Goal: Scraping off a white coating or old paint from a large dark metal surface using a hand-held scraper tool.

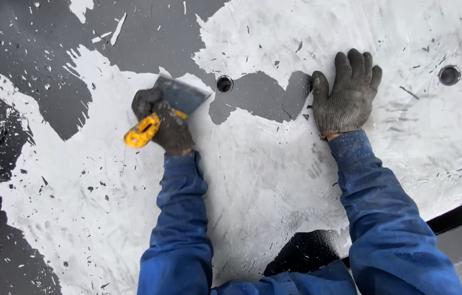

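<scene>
The left hand (168, 123) is wrapped tight around a yellow-handled scraper (173, 101), blade flat on the panel (252, 180) mid-surface, near a hole (224, 83). The right hand (346, 95) lies spread, empty. A low blade angle and firm bracing would likely lift paint cleanly.

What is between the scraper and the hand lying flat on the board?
In the head view, between the scraper in the left hand and the flat right hand lie a small round hole and a dark bare patch.

A single head-worn camera looks steeply down, close above a dark panel (34, 33) smeared with white coating. Both blue sleeves enter from the bottom edge, reaching up the panel. The panel's black rim (460, 214) crosses the lower right corner.
</scene>
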